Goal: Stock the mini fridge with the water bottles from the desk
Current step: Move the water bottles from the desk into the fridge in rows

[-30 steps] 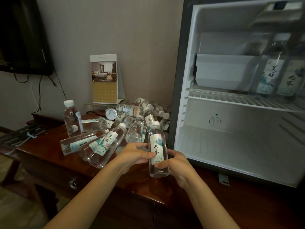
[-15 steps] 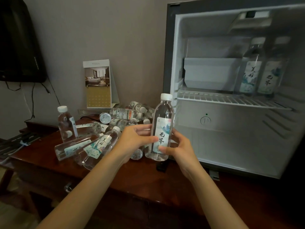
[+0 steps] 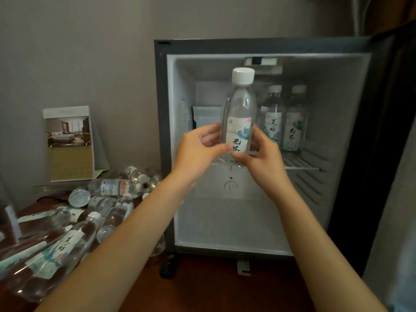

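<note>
both hands grasp one upright water bottle (image 3: 239,113) around its label, left hand (image 3: 200,152) at its 9 o'clock, right hand (image 3: 265,161) at its 3 o'clock. it is held in front of the open mini fridge (image 3: 161,143), about level with the wire shelf (image 3: 301,163). two stocked bottles (image 3: 272,122) stand on that shelf at its 3 o'clock. the pile of bottles (image 3: 112,188) lies on the desk (image 3: 202,287) at 8 o'clock. likely risks: pushed in too far right, it could knock the stocked pair over, and its base could catch the shelf's front edge and tip.

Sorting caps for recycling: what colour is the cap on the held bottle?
White, seen clearly in the head view on the clear plastic water bottle's cap.
</note>
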The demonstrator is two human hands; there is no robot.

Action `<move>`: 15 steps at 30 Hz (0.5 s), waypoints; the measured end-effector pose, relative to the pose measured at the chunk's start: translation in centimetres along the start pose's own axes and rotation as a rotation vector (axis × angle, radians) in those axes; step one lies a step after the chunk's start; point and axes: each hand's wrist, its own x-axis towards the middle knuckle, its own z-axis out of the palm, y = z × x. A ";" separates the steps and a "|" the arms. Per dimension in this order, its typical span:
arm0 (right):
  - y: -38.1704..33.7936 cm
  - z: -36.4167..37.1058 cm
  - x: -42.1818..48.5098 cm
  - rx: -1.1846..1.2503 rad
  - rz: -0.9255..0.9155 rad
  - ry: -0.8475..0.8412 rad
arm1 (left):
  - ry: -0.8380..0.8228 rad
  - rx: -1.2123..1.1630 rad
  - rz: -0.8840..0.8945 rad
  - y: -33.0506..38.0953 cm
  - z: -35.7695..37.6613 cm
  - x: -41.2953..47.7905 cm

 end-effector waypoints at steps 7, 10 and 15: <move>2.7 -2.0 3.7 -0.098 0.047 -0.010 | 0.042 -0.029 -0.061 -3.8 3.6 5.2; 4.6 -2.1 4.3 -0.110 0.059 0.005 | 0.042 -0.008 -0.061 -5.1 4.0 6.2; 7.0 -2.2 5.7 -0.163 0.098 0.052 | -0.003 0.134 -0.043 -6.6 4.6 7.6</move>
